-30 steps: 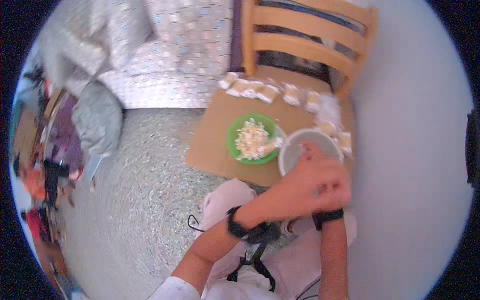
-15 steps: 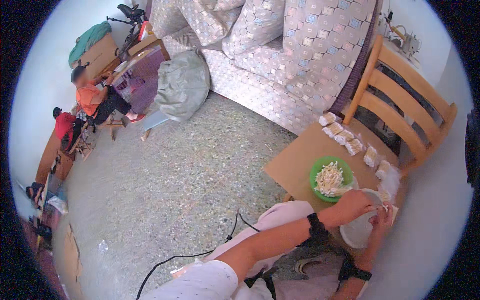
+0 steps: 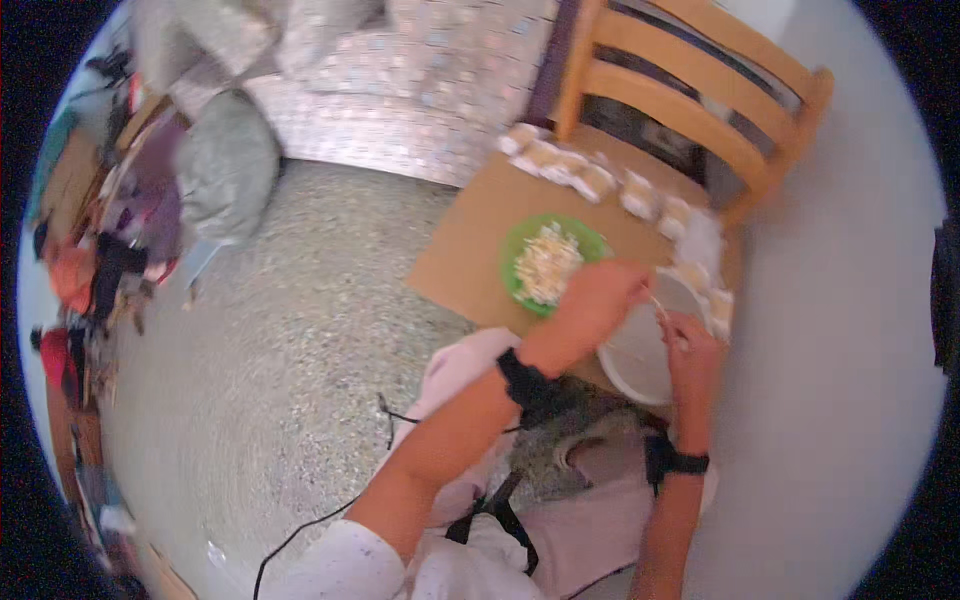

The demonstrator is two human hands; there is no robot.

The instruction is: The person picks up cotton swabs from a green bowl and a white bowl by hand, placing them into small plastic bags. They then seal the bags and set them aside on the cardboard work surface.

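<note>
My left hand (image 3: 612,285) is closed in a pinch over the near rim of a white basin (image 3: 630,345). Close to it, on the right, my right hand (image 3: 692,345) has its fingers bent together. Between the two fingertips runs a thin pale stick (image 3: 656,302) that looks like a cotton swab; both hands seem to hold it, though motion smears the detail. Left of the basin, a green bowl (image 3: 512,262) is filled with loose cotton swabs (image 3: 548,264), partly behind my left hand.
Brown cardboard (image 3: 465,245) covers the seat of a wooden chair (image 3: 680,110). Along its far and right edges lie several small bags of cotton swabs (image 3: 594,182). A patterned sofa (image 3: 400,120) stands behind. Black cable (image 3: 310,525) trails beside my legs. Other people (image 3: 75,275) sit at the far left.
My view has swung, so chair, bowl and basin appear further left and higher. Both hands stay together over the basin, with a thin stick now showing between them.
</note>
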